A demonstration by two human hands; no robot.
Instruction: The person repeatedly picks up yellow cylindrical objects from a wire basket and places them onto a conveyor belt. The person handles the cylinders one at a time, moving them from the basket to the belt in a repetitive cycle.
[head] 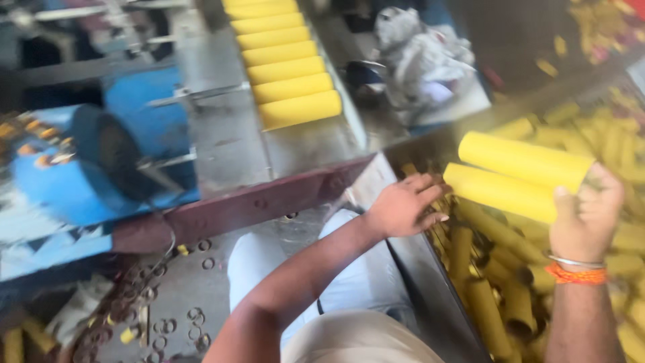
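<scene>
Above the bin (410,249) of tubes, right hand (586,214) clasps 2 yellow tubes (514,176); left hand (402,205), fingers loosely spread, holds nothing.

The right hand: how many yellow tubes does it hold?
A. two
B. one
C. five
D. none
A. The right hand grips two yellow tubes, which lie side by side and stick out to the left above the bin of tubes; the left hand holds none and reaches toward the bin's edge.
</scene>
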